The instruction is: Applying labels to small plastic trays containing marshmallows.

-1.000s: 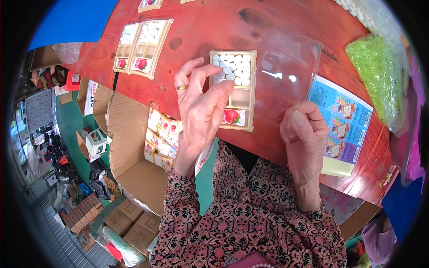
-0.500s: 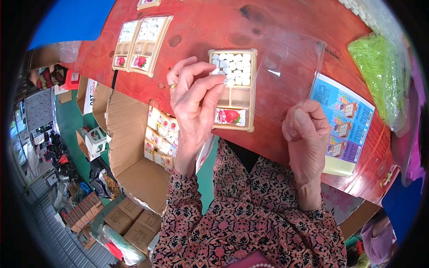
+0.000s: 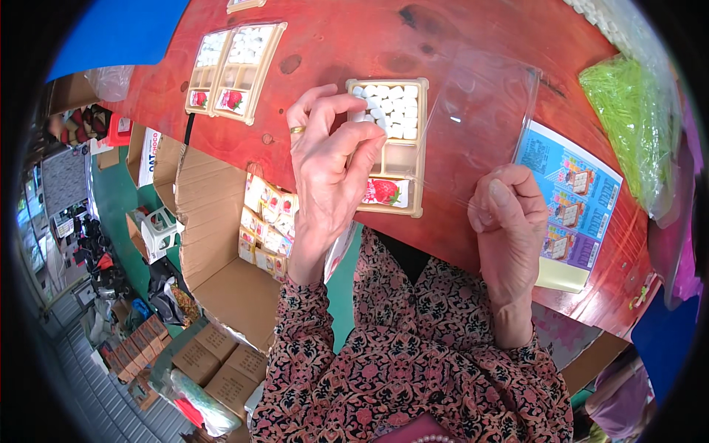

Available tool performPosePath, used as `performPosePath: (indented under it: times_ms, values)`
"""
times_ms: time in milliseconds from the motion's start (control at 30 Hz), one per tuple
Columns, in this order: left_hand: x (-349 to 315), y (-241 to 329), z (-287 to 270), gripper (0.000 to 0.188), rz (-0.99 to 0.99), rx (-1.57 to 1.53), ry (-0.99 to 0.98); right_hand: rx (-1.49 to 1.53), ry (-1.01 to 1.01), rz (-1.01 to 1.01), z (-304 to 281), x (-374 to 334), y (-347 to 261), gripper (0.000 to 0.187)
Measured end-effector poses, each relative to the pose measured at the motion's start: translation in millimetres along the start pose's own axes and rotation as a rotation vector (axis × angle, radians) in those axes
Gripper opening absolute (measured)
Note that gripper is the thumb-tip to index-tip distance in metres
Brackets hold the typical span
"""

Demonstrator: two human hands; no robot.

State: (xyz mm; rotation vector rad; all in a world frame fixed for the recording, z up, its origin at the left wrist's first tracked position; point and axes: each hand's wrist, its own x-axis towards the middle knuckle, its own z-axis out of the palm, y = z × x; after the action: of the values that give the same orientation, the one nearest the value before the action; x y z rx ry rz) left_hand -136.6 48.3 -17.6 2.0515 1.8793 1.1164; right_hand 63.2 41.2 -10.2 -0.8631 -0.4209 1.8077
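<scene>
L hand (image 3: pixel 329 166) is up over the red bench (image 3: pixel 473 29), fingers curled w/ thumb and fingertips pinched together at the left edge of a beige tray (image 3: pixel 391 148); can't tell for sure if it grips the tray rim or one of the white pieces (image 3: pixel 390 111) inside. Gold ring on one finger. Tray lies flat on bench near its front edge, top compartment full of small white pieces, middle compartment bare, bottom one w/ a strawberry-print packet (image 3: pixel 384 192). R hand (image 3: pixel 506 214) is fisted shut on the lower edge of a clear plastic bag (image 3: pixel 480 118), which spreads up and away over the bench just right of the tray, partly overlapping a blue printed card (image 3: pixel 572 199). Hands are apart, tray between them. Further back-left, another two-row tray (image 3: pixel 236 70) w/ white pieces and strawberry packets. Far right, a bag of green strands (image 3: pixel 635 118). Below bench on left, an open cardboard box (image 3: pixel 221 258) holding stacked packets.
</scene>
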Motion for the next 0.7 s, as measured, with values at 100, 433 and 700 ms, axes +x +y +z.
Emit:
performPosePath:
  times_ms: [100, 433, 700]
  values:
    - [1.6, -1.3, -1.2, 0.011, 0.02, -0.016, 0.013, 0.0, -0.01, -0.003, 0.2, -0.4, 0.0, 0.009]
    - [8.1, -2.1, 2.7, 0.014, 0.036, -0.03, 0.001, 0.005, -0.02, 0.008, 2.7, -2.5, -0.3, 0.009]
    - [5.8, -3.1, -9.8, 0.008, -0.065, -0.17, 0.158, 0.009, -0.059, 0.013, 8.5, -1.3, -1.5, 0.008]
